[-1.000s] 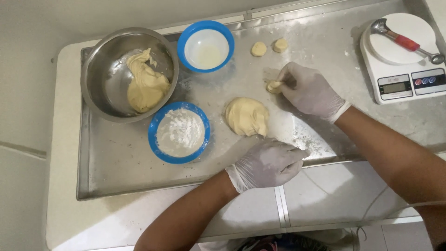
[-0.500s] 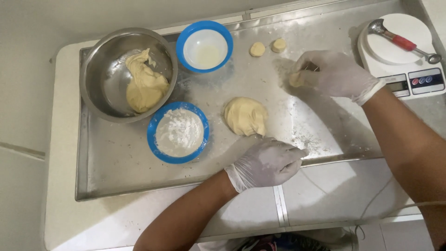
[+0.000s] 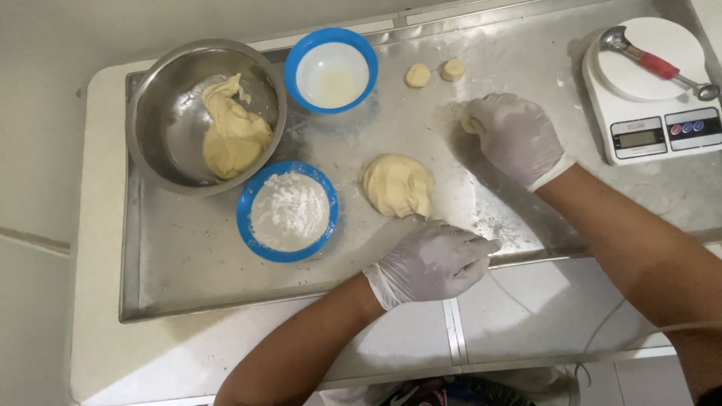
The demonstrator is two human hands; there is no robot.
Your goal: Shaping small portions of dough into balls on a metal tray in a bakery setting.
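Now right hand (image 3: 519, 139) presses a dough piece (image 3: 471, 122) onto the tray (image 3: 195, 263).

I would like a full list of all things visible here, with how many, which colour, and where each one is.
metal tray: one, silver, floured, on a white counter.
steel bowl: one, silver, tray's far left, holds pale yellow dough.
empty bowl: one, blue rim and white inside, far middle.
flour bowl: one, blue, filled with white flour, near the steel bowl.
dough lump: one, pale yellow, tray centre.
small dough pieces: two, pale yellow, far edge.
kitchen scale: one, white, far right.
scoop: one, metal with red handle, lying on the scale.
left hand: white glove, on the tray's near edge.
right hand: white glove, holds a small dough bit.
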